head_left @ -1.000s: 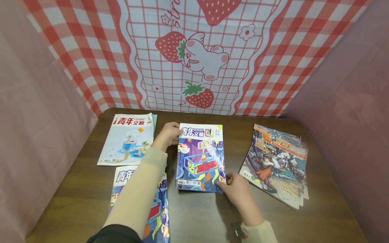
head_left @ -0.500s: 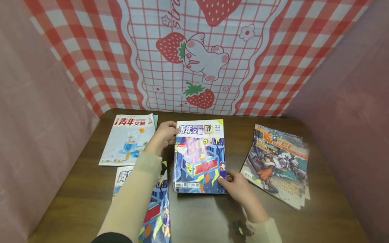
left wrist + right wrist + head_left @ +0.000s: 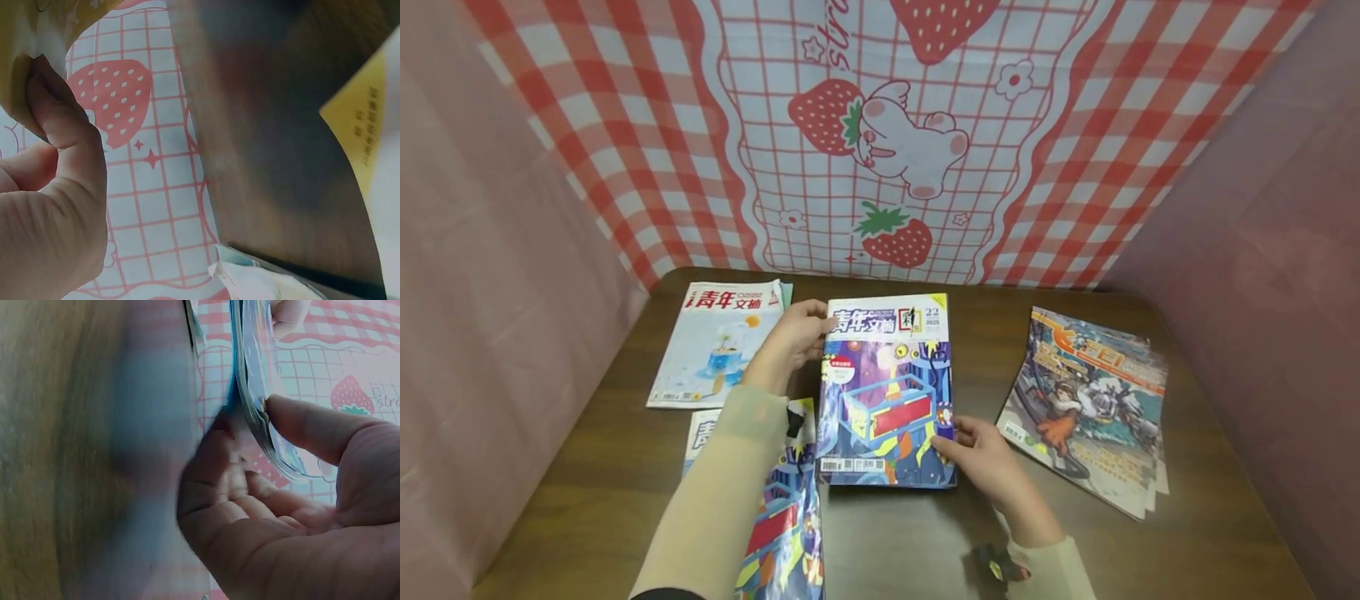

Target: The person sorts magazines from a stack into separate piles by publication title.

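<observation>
Both hands hold a magazine [image 3: 887,400] with a purple and blue cover above the middle of the table. The left hand [image 3: 796,337] grips its upper left edge; in the left wrist view the left thumb [image 3: 69,125] presses on the paper. At the lower right edge, the right hand [image 3: 988,462] pinches it, thumb on the cover and fingers behind. The right wrist view shows the magazine [image 3: 253,381] edge-on, its pages slightly bent between thumb and fingers. Under the left forearm lies another magazine [image 3: 786,517] with the same cover, partly hidden by the sleeve.
A white magazine [image 3: 715,342] with a red title lies at the back left, another sheet's edge showing beneath. To the right, several magazines [image 3: 1086,408] lie in a slightly fanned pile on the brown table [image 3: 895,550]. A strawberry-print cloth [image 3: 895,167] hangs behind.
The held magazine has been lifted toward the camera and shifted slightly left. Both hands kept their hold and moved with it. The other magazines stay where they were.
</observation>
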### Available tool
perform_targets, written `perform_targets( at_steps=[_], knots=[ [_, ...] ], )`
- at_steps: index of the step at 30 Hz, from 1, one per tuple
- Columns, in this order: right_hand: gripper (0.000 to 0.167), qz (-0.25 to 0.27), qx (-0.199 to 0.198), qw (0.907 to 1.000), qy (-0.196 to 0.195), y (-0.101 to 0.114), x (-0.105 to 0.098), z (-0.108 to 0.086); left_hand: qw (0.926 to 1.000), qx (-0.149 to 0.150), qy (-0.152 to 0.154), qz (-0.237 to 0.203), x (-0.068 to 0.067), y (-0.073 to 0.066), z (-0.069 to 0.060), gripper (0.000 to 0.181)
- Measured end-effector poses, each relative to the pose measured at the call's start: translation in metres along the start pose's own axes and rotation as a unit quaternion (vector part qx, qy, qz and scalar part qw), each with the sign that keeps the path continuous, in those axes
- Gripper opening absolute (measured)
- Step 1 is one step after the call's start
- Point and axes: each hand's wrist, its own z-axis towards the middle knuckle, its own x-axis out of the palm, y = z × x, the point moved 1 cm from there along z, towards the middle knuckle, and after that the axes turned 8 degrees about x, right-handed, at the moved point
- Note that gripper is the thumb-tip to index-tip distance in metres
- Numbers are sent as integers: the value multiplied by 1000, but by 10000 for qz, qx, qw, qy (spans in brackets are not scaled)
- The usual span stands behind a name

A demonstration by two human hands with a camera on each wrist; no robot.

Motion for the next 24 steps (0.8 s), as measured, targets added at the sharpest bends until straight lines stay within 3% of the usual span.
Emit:
perform_targets(
  at_steps=[4, 9, 14, 21, 24],
  knots=[
    [31, 388, 49, 9992, 58, 1, -1, -6, 9998, 46, -28, 185, -5, 2, -6, 13],
    [18, 279, -195, 9978, 562, 5, 5, -17, 9969, 54, -67, 779, -18, 3, -20, 17],
    [18, 11, -294, 9959, 860, 9, 17, -25, 9924, 66, -132, 1222, -34, 6, -36, 21],
    [21, -141, -313, 9897, 1389, 10, 33, -37, 9920, 124, 43, 1254, -55, 18, -58, 11],
    [23, -221, -302, 9864, 1601, 9, 41, -43, 9911, 123, 123, 1323, -66, 22, -69, 15]
  ],
)
